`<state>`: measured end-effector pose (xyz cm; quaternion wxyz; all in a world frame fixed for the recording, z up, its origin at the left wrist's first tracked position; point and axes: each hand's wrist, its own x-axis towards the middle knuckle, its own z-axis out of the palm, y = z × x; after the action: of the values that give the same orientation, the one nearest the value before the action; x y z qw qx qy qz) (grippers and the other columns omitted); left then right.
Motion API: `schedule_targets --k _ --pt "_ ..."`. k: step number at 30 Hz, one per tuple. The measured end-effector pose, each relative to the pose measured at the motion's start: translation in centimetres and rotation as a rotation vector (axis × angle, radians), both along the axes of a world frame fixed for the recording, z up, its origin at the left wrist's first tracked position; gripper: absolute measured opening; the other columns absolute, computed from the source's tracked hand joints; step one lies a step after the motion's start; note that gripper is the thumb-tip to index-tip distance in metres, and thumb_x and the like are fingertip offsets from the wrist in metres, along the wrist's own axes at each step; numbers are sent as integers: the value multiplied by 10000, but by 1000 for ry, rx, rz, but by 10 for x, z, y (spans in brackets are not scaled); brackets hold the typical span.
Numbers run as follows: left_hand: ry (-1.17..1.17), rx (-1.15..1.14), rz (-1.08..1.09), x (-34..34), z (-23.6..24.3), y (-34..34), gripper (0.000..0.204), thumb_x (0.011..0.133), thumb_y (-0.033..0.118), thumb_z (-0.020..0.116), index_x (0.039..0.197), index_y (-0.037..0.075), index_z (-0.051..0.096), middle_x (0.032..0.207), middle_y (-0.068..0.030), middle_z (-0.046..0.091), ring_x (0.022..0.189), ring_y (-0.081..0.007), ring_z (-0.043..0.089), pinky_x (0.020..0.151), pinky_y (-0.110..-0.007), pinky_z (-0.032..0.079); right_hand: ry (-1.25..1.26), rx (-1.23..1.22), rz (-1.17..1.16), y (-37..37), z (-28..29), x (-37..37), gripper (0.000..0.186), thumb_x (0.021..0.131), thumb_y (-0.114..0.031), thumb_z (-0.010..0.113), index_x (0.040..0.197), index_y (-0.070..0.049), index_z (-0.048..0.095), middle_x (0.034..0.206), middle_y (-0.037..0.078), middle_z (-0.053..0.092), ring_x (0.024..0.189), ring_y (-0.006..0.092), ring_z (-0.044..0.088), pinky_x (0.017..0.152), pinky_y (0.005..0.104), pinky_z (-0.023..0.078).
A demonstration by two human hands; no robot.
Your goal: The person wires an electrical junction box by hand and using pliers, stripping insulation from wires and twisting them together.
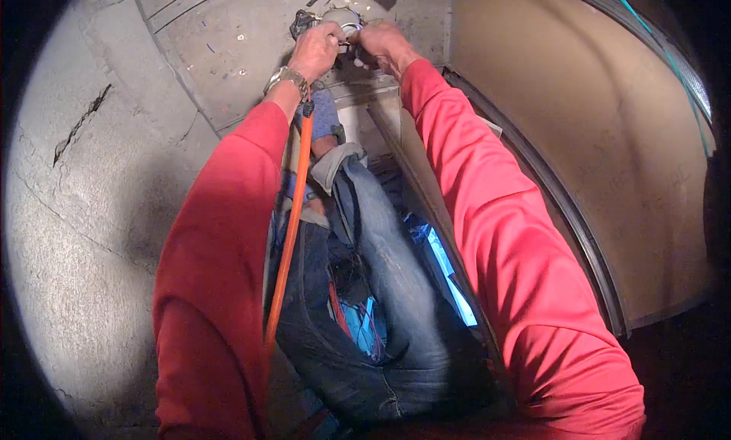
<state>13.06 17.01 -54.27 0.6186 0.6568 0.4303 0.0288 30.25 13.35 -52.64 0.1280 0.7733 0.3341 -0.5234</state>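
Note:
At the top centre, my left hand (316, 51) and my right hand (381, 45) are close together with their fingers pinched. A small dark piece shows between the fingertips, too small to name. Just behind the fingers is a pale round object (342, 17), partly covered by them. Beside my left hand lies a dark crumpled bundle (303, 24). An orange tube-like cord (294, 223) with a dark end hangs just below my left wrist, which wears a metal-band watch (286, 78). Both forearms are in red sleeves.
A cracked grey concrete surface (91, 196) is on the left. On the right stands a large brown panel (586, 143) beside a dark metal rail (563, 200). My jeans-clad legs (373, 219) are below, with wires and bright blue patches (362, 326) between them. A teal cord (666, 51) crosses the upper right.

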Motion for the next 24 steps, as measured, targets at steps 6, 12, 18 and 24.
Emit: schedule_targets --k 6,12,18,24 --pt "11 88 -68 9 -6 3 184 921 96 517 1020 63 668 824 -136 693 802 -291 674 767 -406 525 3 54 126 -12 -12 5 384 924 -379 588 1061 -51 735 1040 189 736 934 336 715 795 420 556" --pt "51 18 -50 -2 -4 3 183 903 80 525 999 30 673 851 -168 694 822 -320 672 793 -413 525 -267 287 -208 -15 23 -31 317 869 -271 618 1030 -13 707 1048 237 705 987 426 674 837 475 534" --pt "-14 64 -47 1 -7 4 181 890 82 547 1002 29 679 868 -178 692 834 -333 670 810 -415 524 -273 774 37 -32 53 -29 194 874 -194 635 989 -37 633 947 193 660 876 435 647 756 529 515" --pt "13 38 -64 5 -4 5 173 900 91 557 1012 40 679 861 -164 694 837 -307 681 797 -414 528 -206 721 268 -43 46 -24 153 899 -208 652 1008 -101 653 944 158 636 882 391 640 754 498 501"
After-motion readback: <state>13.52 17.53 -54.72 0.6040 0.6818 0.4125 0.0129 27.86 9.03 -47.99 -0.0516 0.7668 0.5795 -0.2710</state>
